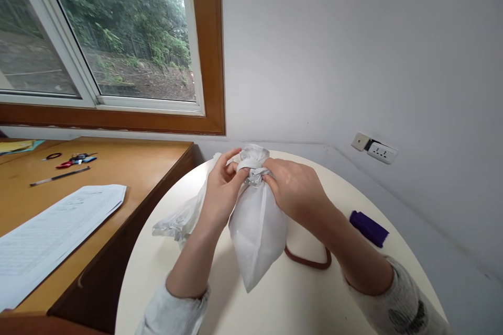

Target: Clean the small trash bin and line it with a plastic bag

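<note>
A white, thin-walled bag (257,230) hangs over the round table, its body filled out and one corner pointing down toward me. Its neck is bunched and twisted, with a crumpled tuft sticking up above. My left hand (223,188) pinches the gathered neck from the left, thumb and fingers closed on it. From the right, my right hand (298,186) grips the same neck with curled fingers. What the bag contains is hidden. Behind my left forearm lies a crumpled, translucent plastic bag (176,222) on the table.
On the round cream table (153,282) are a brown rounded frame (310,263), partly behind my right arm, and a purple folded cloth (368,229). The wooden desk (149,167) at left holds papers (58,235), a pen (59,176) and keys (78,159). A wall socket (382,152) is at right.
</note>
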The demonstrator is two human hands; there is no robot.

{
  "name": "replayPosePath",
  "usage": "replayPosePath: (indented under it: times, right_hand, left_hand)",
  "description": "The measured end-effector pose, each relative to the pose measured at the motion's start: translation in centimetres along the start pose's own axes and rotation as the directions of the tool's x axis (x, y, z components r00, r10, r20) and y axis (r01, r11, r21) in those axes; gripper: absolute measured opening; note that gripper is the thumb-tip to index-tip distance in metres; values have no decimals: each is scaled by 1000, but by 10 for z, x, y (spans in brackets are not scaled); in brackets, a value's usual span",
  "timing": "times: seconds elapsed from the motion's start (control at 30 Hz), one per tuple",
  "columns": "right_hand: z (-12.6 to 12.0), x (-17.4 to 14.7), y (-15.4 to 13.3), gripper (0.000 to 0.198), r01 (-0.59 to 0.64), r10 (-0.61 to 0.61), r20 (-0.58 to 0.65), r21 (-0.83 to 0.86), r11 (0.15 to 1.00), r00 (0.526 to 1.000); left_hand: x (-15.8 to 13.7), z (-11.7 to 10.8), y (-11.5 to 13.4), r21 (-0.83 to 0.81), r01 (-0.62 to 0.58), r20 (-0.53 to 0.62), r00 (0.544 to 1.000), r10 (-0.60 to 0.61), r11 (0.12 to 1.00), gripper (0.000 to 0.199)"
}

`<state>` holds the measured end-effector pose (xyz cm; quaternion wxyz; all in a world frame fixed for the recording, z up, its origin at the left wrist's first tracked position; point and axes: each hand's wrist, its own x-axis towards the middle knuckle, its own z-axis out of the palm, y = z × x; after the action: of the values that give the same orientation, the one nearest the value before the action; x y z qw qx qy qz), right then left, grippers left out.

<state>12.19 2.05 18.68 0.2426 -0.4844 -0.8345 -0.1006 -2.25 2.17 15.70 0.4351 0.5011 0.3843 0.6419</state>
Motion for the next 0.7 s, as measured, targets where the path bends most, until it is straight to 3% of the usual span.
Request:
replayPosePath:
  times: [0.17,0.3,0.57,0.7]
  right_hand:
    - [-1,-1,0,14,4,-4,25,16,1000,1000]
    - [-5,1,8,19,42,-52,33,259,965,998]
    - [0,1,21,17,-6,-17,33,599,801,999]
    - [3,3,25,17,-38,-65,104,765,643,992]
  left_hand:
    - [-1,-2,1,38,-46,88,995,42,998,16]
    - [-1,-4,3,-2,-52,89,995,52,999,12]
    - [1,-5,1,-289,13,117,993,22,957,18]
    - [3,-7,0,-424,86,92,994,-51,901,17]
